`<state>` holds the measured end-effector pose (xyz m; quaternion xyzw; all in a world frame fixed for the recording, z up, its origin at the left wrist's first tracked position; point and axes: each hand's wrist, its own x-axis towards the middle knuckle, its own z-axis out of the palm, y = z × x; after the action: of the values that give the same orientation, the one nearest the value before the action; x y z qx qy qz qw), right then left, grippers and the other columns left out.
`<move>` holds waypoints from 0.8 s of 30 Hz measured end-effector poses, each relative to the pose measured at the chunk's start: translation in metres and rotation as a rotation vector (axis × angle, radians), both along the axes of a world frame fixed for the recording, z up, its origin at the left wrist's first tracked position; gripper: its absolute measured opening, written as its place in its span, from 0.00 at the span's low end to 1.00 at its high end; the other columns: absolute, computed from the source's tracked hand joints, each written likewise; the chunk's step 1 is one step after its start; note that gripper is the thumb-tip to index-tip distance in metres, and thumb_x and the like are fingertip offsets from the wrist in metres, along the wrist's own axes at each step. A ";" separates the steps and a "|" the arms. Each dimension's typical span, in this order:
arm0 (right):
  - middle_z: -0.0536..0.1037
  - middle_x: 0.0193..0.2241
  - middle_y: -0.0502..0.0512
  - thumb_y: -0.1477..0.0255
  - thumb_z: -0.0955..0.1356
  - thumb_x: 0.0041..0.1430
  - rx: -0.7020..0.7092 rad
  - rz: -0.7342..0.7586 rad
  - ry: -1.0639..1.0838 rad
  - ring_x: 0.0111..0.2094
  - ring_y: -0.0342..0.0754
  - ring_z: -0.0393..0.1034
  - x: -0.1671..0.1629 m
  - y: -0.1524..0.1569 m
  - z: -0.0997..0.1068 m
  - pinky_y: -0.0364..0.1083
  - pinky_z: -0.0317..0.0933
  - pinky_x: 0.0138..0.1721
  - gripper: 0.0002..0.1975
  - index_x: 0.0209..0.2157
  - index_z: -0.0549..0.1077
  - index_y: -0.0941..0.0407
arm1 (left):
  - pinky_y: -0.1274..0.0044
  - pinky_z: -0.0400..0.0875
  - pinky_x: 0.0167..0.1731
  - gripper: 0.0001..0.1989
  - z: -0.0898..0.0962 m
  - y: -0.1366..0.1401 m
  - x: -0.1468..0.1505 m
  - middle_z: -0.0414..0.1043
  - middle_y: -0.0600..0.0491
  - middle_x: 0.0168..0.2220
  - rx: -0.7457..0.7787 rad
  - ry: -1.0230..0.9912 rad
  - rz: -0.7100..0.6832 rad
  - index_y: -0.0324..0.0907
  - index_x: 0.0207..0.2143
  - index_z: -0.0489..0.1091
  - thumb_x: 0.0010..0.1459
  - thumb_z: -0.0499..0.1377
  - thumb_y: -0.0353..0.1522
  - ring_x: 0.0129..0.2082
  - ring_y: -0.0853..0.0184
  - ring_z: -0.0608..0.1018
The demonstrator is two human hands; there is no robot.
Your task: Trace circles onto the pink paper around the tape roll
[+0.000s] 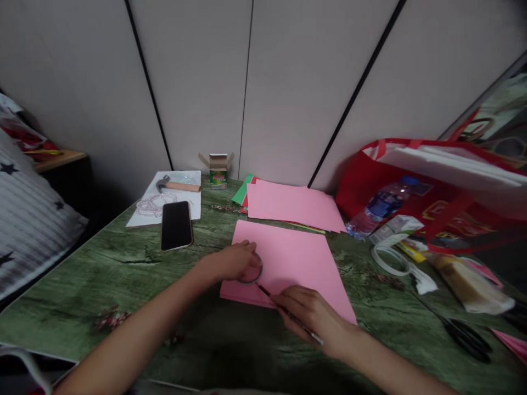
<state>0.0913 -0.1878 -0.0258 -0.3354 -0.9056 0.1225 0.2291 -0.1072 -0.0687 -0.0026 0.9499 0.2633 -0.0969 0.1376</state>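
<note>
Snugly, the right grip (275, 303) pinches a pen (304, 328), left (239, 260) touching something round (254, 273).

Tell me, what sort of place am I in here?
Probably an indoor craft space: a green wood-patterned tabletop bears rectangular pink paper sheets, black-handled scissors and a wooden-handled claw hammer.

The left hand (237, 260) hides part of a round object (254, 272) near the frame's centre. Lettering on the small green box (218, 178), upper middle, is too blurred to read. The star-patterned fabric (33, 219) at left and the red bag (370, 173) at right run past the frame's edges.
</note>
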 end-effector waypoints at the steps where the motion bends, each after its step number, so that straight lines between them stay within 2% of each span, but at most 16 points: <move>1: 0.75 0.31 0.58 0.78 0.60 0.62 0.004 -0.009 0.001 0.31 0.49 0.71 0.001 0.001 0.000 0.46 0.64 0.30 0.13 0.47 0.68 0.58 | 0.76 0.61 0.39 0.11 0.000 0.000 0.000 0.64 0.50 0.39 0.002 -0.004 -0.001 0.42 0.36 0.70 0.49 0.57 0.22 0.40 0.62 0.67; 7: 0.77 0.31 0.58 0.77 0.60 0.62 -0.039 -0.064 0.051 0.31 0.48 0.72 0.010 0.007 0.001 0.45 0.66 0.32 0.12 0.44 0.70 0.58 | 0.76 0.63 0.37 0.08 -0.002 -0.002 0.000 0.67 0.49 0.38 0.053 -0.030 -0.021 0.40 0.33 0.70 0.50 0.58 0.21 0.39 0.63 0.68; 9: 0.78 0.32 0.56 0.75 0.62 0.61 -0.075 -0.162 0.185 0.31 0.46 0.72 0.017 0.017 0.008 0.44 0.66 0.32 0.09 0.42 0.71 0.57 | 0.76 0.64 0.37 0.09 -0.005 -0.005 0.002 0.68 0.48 0.39 0.108 -0.006 -0.044 0.39 0.34 0.70 0.52 0.55 0.21 0.38 0.63 0.69; 12: 0.78 0.30 0.54 0.70 0.65 0.57 -0.091 -0.387 0.440 0.31 0.47 0.73 0.023 0.045 0.024 0.44 0.66 0.33 0.06 0.36 0.73 0.56 | 0.74 0.65 0.37 0.11 -0.009 -0.012 0.007 0.70 0.44 0.37 0.221 0.046 -0.090 0.35 0.36 0.70 0.55 0.50 0.19 0.37 0.62 0.71; 14: 0.78 0.29 0.54 0.67 0.67 0.55 -0.179 -0.446 0.531 0.31 0.48 0.73 0.018 0.068 0.034 0.46 0.67 0.34 0.08 0.33 0.74 0.56 | 0.72 0.65 0.38 0.13 -0.009 -0.020 0.011 0.71 0.41 0.37 0.258 0.070 -0.083 0.32 0.38 0.70 0.56 0.49 0.18 0.38 0.60 0.71; 16: 0.77 0.31 0.55 0.64 0.66 0.56 -0.301 -0.385 0.616 0.32 0.48 0.73 0.004 0.092 0.040 0.47 0.67 0.36 0.11 0.32 0.73 0.57 | 0.71 0.66 0.37 0.14 -0.006 -0.029 0.015 0.71 0.39 0.38 0.284 0.091 -0.048 0.29 0.40 0.70 0.55 0.49 0.18 0.39 0.58 0.72; 18: 0.76 0.29 0.54 0.62 0.66 0.55 -0.490 -0.275 0.663 0.31 0.47 0.73 -0.017 0.111 0.040 0.48 0.69 0.35 0.12 0.32 0.71 0.58 | 0.70 0.67 0.36 0.14 -0.004 -0.037 0.019 0.71 0.38 0.39 0.327 0.119 -0.006 0.29 0.41 0.71 0.54 0.50 0.18 0.40 0.57 0.73; 21: 0.75 0.26 0.52 0.65 0.64 0.59 -0.705 -0.157 0.555 0.29 0.45 0.73 -0.050 0.128 0.033 0.46 0.69 0.34 0.10 0.30 0.69 0.57 | 0.67 0.68 0.35 0.14 -0.009 -0.047 0.024 0.70 0.35 0.42 0.408 0.154 0.074 0.31 0.41 0.72 0.53 0.52 0.20 0.43 0.53 0.73; 22: 0.75 0.25 0.51 0.67 0.63 0.60 -0.726 -0.127 0.489 0.28 0.44 0.73 -0.059 0.131 0.032 0.45 0.68 0.33 0.09 0.29 0.68 0.57 | 0.65 0.69 0.34 0.15 -0.013 -0.049 0.025 0.70 0.34 0.44 0.432 0.161 0.108 0.31 0.42 0.72 0.52 0.53 0.20 0.44 0.50 0.72; 24: 0.76 0.26 0.51 0.72 0.62 0.61 -0.670 -0.089 0.342 0.29 0.44 0.73 -0.074 0.133 0.031 0.44 0.67 0.33 0.07 0.30 0.68 0.57 | 0.61 0.69 0.33 0.17 -0.022 -0.053 0.026 0.67 0.31 0.48 0.446 0.184 0.153 0.31 0.44 0.72 0.52 0.54 0.21 0.46 0.45 0.71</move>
<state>0.0169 -0.0546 0.0051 -0.4053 -0.7486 0.4561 0.2595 -0.0815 -0.1218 -0.0249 0.9214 0.3604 -0.1117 -0.0928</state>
